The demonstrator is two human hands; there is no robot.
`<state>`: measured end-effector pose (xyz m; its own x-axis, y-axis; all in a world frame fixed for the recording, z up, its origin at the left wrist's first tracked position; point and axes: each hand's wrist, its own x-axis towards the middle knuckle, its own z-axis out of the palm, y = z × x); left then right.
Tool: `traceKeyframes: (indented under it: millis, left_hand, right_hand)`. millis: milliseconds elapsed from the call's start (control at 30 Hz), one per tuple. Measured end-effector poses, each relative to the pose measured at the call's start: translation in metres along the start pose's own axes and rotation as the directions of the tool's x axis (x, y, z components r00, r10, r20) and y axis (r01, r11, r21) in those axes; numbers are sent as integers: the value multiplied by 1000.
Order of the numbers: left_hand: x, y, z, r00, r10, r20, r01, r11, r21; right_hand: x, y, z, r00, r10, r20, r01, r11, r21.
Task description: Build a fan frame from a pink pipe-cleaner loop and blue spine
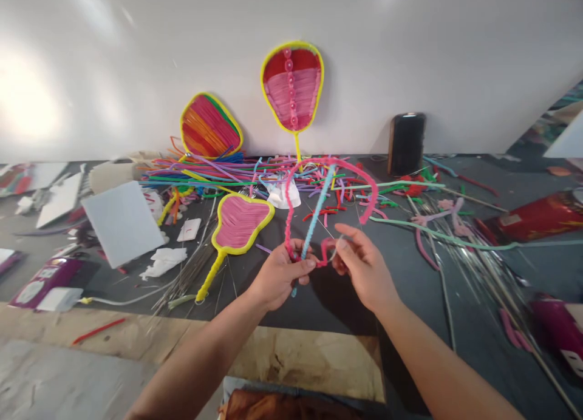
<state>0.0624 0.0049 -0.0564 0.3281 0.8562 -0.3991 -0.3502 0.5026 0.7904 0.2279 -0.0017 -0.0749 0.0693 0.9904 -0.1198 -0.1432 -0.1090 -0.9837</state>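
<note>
My left hand [285,271] pinches a light blue pipe cleaner [317,210] together with a pink pipe cleaner [288,204]. The blue one slants upward, its short lower end poking out below my fingers. From my left hand the pink one rises and arches over to the right, where its end curls down free. A pink length also bends across to my right hand [362,265], whose thumb and fingers are closed on it. Something thin and pale shows at those fingertips, too blurred to name. Left of my hands lies a pink fan with a yellow rim and handle [243,223].
Two more yellow-rimmed fans, one pink and red [314,83] and one orange striped [212,128], lean at the white wall. Loose pipe cleaners [218,171] lie behind my hands. A phone [407,144] stands right of them; bare wires [483,286] and a red can [537,216] lie farther right.
</note>
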Motion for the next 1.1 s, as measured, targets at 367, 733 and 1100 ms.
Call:
traceKeyframes:
  millis: [367, 733, 1100]
  left_hand:
    - [-4, -8, -13, 802, 568, 184, -407, 296, 864]
    - [-9, -14, -6, 745, 523, 414, -544, 117, 831]
    - [1, -9, -6, 879, 456, -142, -315, 778, 544]
  right_hand:
    - [-12, 3, 1, 922, -303, 240, 386, 689, -613]
    - [-14, -3, 8, 968, 115, 225, -75, 981, -179]
    - [-20, -5, 10, 925, -370, 86, 373, 844, -385]
